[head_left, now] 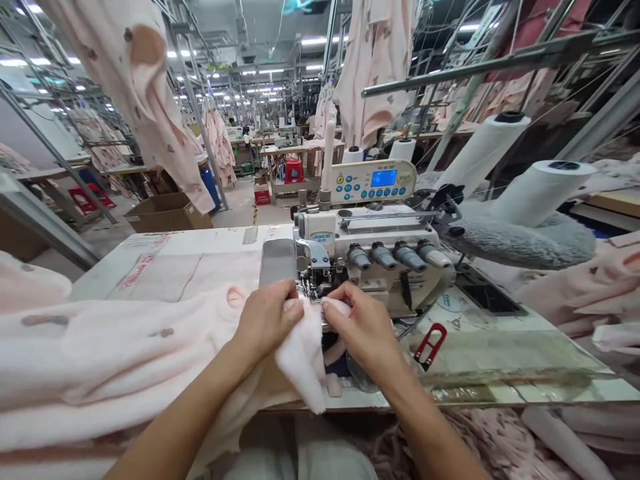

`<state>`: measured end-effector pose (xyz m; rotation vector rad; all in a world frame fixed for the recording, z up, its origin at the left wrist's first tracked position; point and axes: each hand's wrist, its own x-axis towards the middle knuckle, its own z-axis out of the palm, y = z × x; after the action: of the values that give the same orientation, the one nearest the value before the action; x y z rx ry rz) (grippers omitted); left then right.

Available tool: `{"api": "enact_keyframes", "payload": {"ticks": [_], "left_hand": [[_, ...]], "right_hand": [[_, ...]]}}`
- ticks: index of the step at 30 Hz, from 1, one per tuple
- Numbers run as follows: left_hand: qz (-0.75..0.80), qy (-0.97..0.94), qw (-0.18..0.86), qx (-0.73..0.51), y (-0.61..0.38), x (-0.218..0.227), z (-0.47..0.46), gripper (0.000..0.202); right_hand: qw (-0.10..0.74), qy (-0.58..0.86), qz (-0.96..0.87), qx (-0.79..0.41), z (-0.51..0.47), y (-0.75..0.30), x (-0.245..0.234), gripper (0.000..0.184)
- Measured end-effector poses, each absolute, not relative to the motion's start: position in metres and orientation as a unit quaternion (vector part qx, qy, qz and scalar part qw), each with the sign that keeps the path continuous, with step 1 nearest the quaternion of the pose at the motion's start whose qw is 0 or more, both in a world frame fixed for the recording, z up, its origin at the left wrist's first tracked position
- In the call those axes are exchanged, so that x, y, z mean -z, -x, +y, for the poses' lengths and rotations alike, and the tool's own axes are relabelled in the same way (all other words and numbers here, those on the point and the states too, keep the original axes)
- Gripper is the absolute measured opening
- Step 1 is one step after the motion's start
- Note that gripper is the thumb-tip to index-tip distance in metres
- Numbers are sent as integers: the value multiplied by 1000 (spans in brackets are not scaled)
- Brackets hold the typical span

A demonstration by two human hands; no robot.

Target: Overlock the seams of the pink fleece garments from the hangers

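Note:
A pale pink fleece garment piece [165, 340] with small brown motifs spreads over the left of the table, its edge running up to the overlock sewing machine [380, 233]. My left hand [270, 313] pinches the fabric just in front of the machine's presser foot [313, 290]. On the right side of the foot, my right hand [360, 320] has its thumb and fingers closed on the fabric edge. A white fuzzy flap of the fleece [305, 360] hangs between the hands. Their fingertips hide part of the edge under the foot.
Red thread snips [431, 345] lie on the table right of my right hand. Large white thread cones [540, 190] stand at the right behind the machine. A control panel [373, 181] tops it. Pink garments [375, 67] hang beyond; a cardboard box [165, 212] sits at left.

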<state>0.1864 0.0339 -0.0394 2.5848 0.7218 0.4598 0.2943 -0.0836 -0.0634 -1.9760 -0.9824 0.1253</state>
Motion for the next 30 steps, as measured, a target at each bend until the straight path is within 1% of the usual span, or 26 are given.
{"api": "enact_keyframes", "payload": {"ticks": [6,13,18,22,28,30], "left_hand": [[250,-930,209,-171,-187,42,31,12],[246,-935,189,-175,-191,45,32,13],[245,-940,155,-180,-191,45,32,12],[240,-941,152,-184,-192,45,32,12],[242,-944,128,-185,-194,44,33,12],[240,-949,108,-176,-192,41,34,15]], "right_hand": [[466,785,-409,7,-84,-292,74,11],[444,790,-415,81,-82,-286,84,11],[420,803,-410,102,-82,-282,86,14],[413,808,-407,107,-79,-282,86,13],[373,823,-408,134,-79,-281,84,16],[377,811,-410,180,-88,-276,86,18]]}}
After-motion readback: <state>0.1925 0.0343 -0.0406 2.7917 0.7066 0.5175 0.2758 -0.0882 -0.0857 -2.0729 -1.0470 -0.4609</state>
